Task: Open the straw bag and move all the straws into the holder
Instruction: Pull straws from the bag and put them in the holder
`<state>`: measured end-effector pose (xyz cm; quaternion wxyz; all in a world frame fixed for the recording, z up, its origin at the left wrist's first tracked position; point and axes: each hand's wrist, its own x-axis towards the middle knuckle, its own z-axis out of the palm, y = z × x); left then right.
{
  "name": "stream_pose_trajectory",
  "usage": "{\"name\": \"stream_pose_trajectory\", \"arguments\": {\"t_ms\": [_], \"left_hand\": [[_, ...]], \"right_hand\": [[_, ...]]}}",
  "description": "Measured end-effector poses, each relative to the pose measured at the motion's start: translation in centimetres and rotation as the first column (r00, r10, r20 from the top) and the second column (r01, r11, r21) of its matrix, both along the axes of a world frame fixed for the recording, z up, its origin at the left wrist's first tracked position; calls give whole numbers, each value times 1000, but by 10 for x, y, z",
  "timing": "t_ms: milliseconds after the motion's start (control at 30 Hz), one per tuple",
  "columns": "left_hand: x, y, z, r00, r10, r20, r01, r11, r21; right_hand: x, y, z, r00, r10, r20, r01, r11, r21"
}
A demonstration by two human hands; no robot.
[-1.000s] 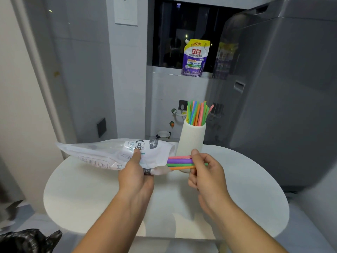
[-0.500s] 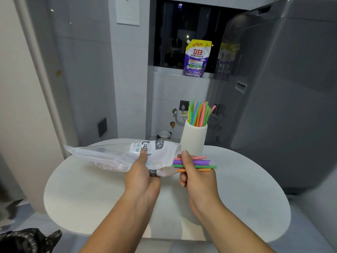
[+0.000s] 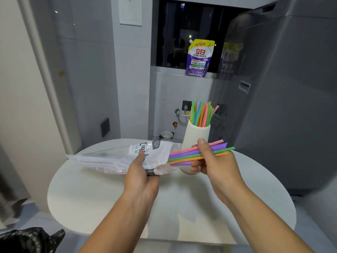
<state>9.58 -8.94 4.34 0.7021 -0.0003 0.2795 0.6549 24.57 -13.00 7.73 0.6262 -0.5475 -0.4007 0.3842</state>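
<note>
Straws — slim, matte — in grip of right hand; crinkly bag in left hand

The bag is hiding my left hand's fingers, and my right hand is covering the holder's lower part.

round white table | purple detergent pouch on sill | black bag lower left
</note>
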Motion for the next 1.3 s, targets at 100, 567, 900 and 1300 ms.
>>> {"name": "stream_pose_trajectory", "arguments": {"t_ms": [100, 567, 900, 1300], "left_hand": [[0, -1, 0, 1000, -6, -5, 6, 1000, -8], [-5, 0, 5, 999, -30, 40, 31, 999, -19], [-7, -1, 7, 1000, -11, 16, 11, 999, -30], [-6, -1, 5, 1000, -8, 16, 9, 1000, -9]], "right_hand": [[-2, 3, -4, 1000, 7, -28, -8, 1000, -17], [21, -4, 21, 996, 50, 70, -53, 997, 50], [5, -1, 8, 984, 90, -154, -85, 996, 40], [0, 1, 4, 998, -6, -65, 7, 1000, 19]]}}
